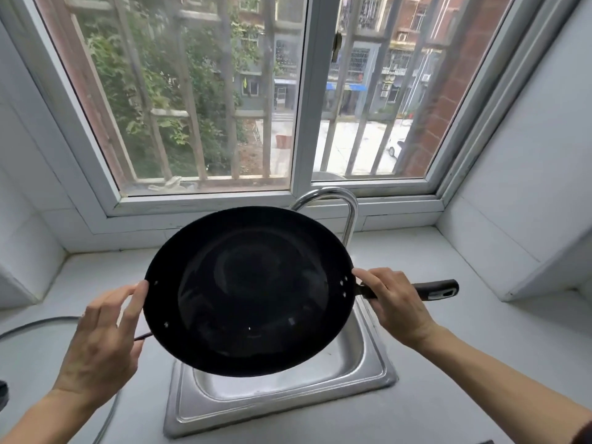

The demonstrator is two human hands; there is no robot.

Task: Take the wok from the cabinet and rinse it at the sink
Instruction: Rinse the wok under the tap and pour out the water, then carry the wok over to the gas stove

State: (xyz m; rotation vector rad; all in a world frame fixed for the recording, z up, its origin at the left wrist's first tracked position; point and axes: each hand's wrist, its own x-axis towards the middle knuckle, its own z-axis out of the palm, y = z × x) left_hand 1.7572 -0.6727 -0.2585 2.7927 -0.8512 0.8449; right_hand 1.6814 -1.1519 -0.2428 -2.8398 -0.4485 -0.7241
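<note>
now the black wok [250, 293] hangs at mid frame over the steel sink [362, 376], under the gooseneck faucet [347, 208]. right hand [392, 307] clenches its long handle [439, 289]; left hand [105, 341] pinches the opposite rim. best to keep both holds, lower the bowl beneath the spout and tilt it so water drains. the faucet's outlet and tap lever sit hidden behind the wok; no water shows.

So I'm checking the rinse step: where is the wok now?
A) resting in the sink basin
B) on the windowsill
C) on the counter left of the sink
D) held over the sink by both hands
D: the wok is above the sink, right hand gripping its handle, left hand at the opposite rim.
</note>
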